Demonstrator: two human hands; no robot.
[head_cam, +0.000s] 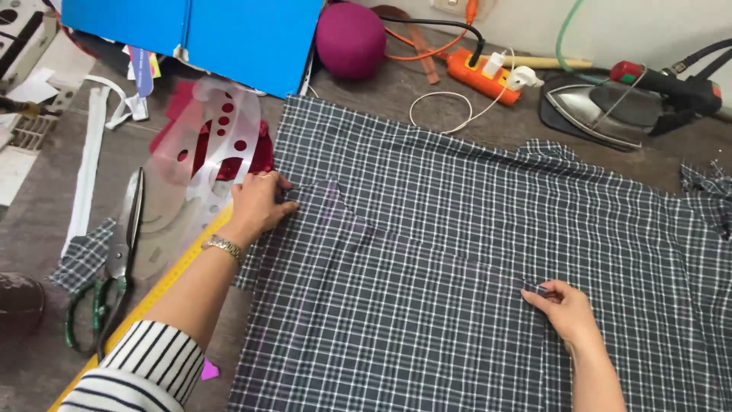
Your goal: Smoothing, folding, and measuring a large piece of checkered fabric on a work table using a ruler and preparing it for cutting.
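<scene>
Head view. A grey worktop carries sewing tools. At the left edge lie green-handled scissors, a yellow ruler running diagonally under the left forearm, a clear curve template over red fabric, and a white strip. Along the far side stand a blue folder, a magenta ball-shaped cushion, an orange power strip with a white cable, and an iron on its rest. Nothing lies across the cloth between the hands.

The checked fabric, dark grey with fine white lines, is spread flat over the middle and right of the worktop; a crease runs through it from upper left to lower right, and its long axis follows that diagonal. The left hand, with a wristwatch and striped sleeve, pinches the fold near the cloth's left edge. The right hand pinches the same fold at lower right.
</scene>
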